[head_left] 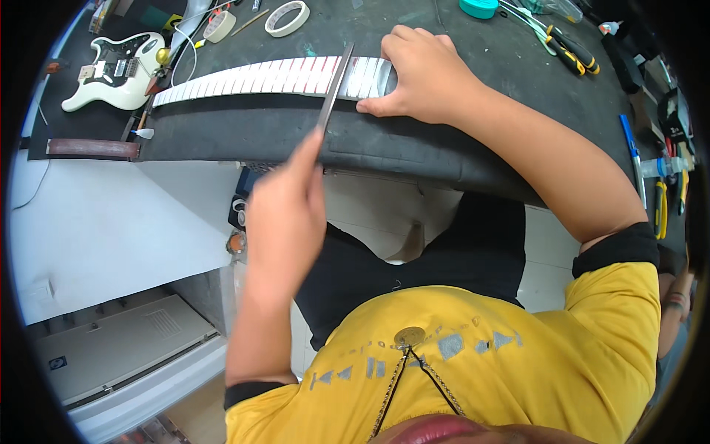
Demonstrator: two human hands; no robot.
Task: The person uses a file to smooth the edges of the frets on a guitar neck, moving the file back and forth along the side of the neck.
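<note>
Across the dark bench mat (503, 63) lies a guitar neck (251, 77), its fretboard covered with pale tape strips between the frets, some marked with red. My left hand (287, 211), slightly smeared by motion, is closed around one end of a narrow metal file (337, 87). The blade of the file crosses the neck near its right end, lying roughly along the fret direction. With thumb on the near side and fingers on the far side, my right hand (425, 78) grips the neck's right end, which it partly hides.
A white electric guitar (144, 83) lies at the far left, with a dark reddish-brown block (92, 149) nearer me. Tape rolls (287, 32) are at the back. Yellow-and-black-handled pliers (566, 53) and a blue pen (629, 137) lie right. Another person's arm (674, 311) shows at the right rim.
</note>
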